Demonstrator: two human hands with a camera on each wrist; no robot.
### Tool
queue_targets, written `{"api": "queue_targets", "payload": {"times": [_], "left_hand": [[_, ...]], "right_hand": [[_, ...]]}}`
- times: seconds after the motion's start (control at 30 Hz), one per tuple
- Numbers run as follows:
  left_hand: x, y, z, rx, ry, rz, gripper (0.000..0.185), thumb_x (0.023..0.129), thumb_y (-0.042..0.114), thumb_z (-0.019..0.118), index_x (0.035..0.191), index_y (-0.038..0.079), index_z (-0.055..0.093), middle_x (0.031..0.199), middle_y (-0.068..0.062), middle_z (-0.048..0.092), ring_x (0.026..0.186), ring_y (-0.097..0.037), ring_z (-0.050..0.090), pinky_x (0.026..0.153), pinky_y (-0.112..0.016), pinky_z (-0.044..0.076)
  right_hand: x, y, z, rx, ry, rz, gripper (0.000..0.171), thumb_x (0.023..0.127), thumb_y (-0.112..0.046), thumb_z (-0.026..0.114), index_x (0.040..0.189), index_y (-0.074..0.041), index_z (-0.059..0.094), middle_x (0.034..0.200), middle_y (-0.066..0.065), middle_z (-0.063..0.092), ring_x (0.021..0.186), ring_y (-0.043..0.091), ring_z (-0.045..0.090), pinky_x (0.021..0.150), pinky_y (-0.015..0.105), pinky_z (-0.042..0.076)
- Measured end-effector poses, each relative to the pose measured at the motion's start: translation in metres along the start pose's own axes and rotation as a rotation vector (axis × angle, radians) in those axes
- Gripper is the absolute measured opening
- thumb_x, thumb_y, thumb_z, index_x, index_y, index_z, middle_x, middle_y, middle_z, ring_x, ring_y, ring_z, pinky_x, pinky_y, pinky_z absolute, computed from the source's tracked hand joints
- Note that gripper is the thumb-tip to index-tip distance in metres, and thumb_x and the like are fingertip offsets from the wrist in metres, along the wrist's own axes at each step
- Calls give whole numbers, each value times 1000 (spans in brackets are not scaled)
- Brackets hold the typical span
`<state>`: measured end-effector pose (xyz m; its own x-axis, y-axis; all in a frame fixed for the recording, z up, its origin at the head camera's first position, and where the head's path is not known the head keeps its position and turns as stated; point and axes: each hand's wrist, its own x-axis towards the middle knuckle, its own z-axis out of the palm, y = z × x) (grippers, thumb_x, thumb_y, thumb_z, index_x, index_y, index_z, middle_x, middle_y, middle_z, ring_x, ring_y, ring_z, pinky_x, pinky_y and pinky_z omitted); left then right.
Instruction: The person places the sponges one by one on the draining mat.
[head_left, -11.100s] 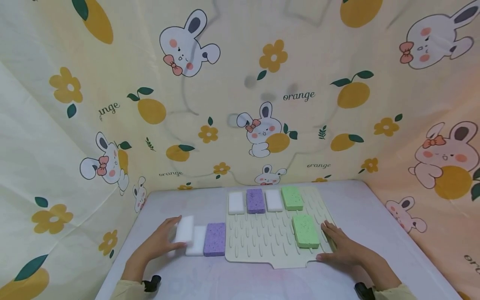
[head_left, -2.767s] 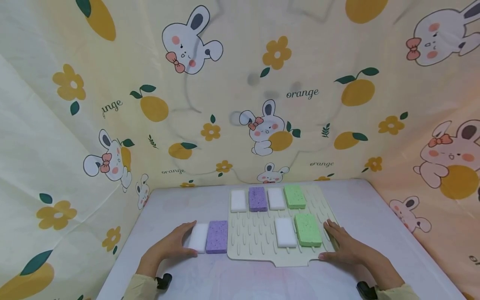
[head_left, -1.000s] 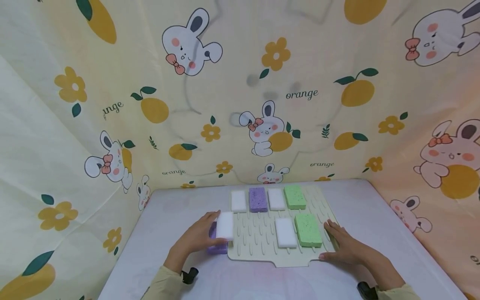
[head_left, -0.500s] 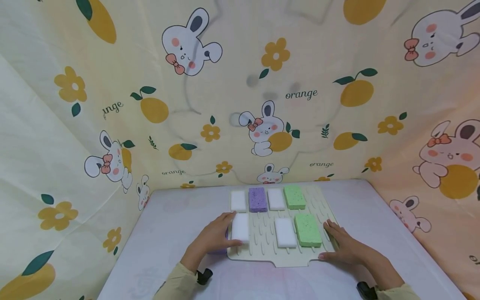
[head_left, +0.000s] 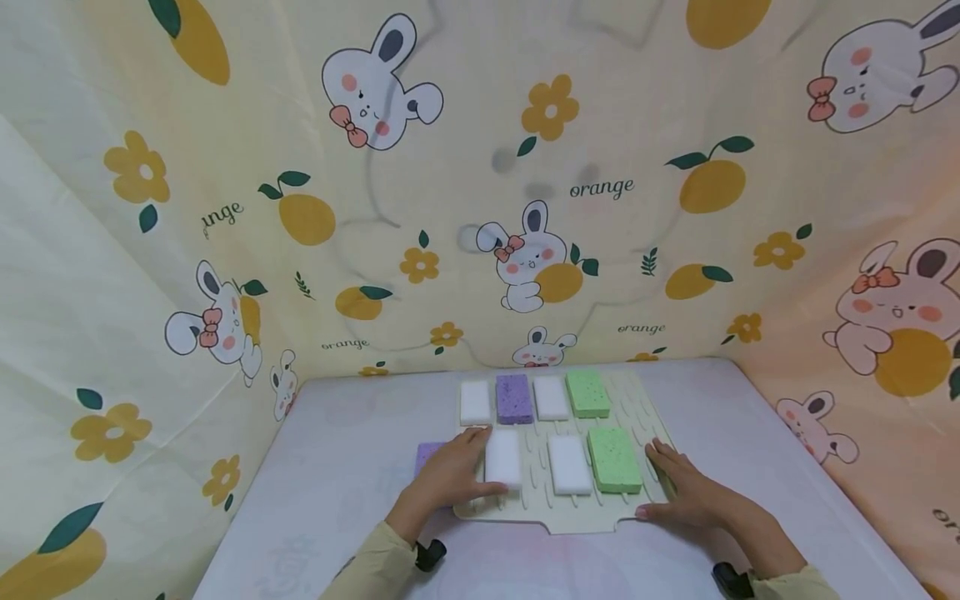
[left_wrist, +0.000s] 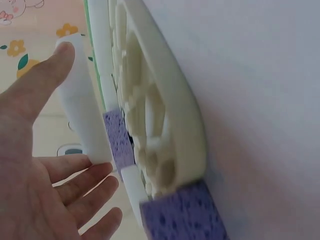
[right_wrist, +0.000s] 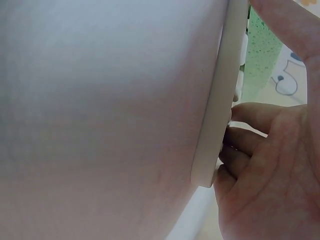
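A white sponge [head_left: 503, 460] is pinched between the thumb and fingers of my left hand [head_left: 450, 467]. In the left wrist view this white sponge [left_wrist: 82, 97] is held just above the ridged cream drying mat [left_wrist: 185, 115], apart from it. My right hand [head_left: 690, 487] rests at the mat's right edge, fingers on its rim and thumb near the front corner; in the right wrist view the fingers lie against the mat's edge [right_wrist: 215, 120]. Right of the held sponge, another white sponge [head_left: 570, 464] and a green sponge [head_left: 615, 460] lie on the mat.
Along the mat's back row lie a white sponge [head_left: 475, 402], a purple sponge [head_left: 513, 398], another white sponge [head_left: 551, 397] and a green sponge [head_left: 587, 393]. Left of the mat, a purple sponge [head_left: 427, 454] on the table is mostly hidden by my left hand. A printed cloth [head_left: 450, 167] surrounds the table.
My left hand took the white sponge from the table left of the purple one and carried it right, over the mat. Earlier, another white sponge was set beside the front green one. The right hand stayed.
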<state>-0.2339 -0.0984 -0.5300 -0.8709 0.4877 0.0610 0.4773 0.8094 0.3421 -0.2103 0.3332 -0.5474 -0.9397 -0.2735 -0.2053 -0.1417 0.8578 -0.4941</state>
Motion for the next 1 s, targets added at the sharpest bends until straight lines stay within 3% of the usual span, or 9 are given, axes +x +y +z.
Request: {"api": "queue_targets", "payload": {"times": [0.3,0.57,1.0], "left_hand": [[11,15,11,47,-13,-52,114,84,72,80,165,3,40,161,-17,50,140,-35,58,115,-48,53],[19,22,20,78,-19,-40,113,84,73,80,165,4,40,160,-16,52,140,-34,57,116,-46,51],[22,30,25,58,-26,-74,114,82,71,83,165,4,40,158,-14,54,138,-33,60,114,-45,53]], "right_hand": [[0,-4,-2,3,-12,23,128,80,-63,88,168,3,23,173,34,11,152,69,7,118,85,18],[-1,-5,-3,-6,-2,5,125,81,-60,88,167,4,24,172,35,12,151,70,8,117,85,20],[-1,-6,-2,-4,-5,27,128,79,-62,89,168,3,24,173,34,11,152,69,7,118,85,17]]}}
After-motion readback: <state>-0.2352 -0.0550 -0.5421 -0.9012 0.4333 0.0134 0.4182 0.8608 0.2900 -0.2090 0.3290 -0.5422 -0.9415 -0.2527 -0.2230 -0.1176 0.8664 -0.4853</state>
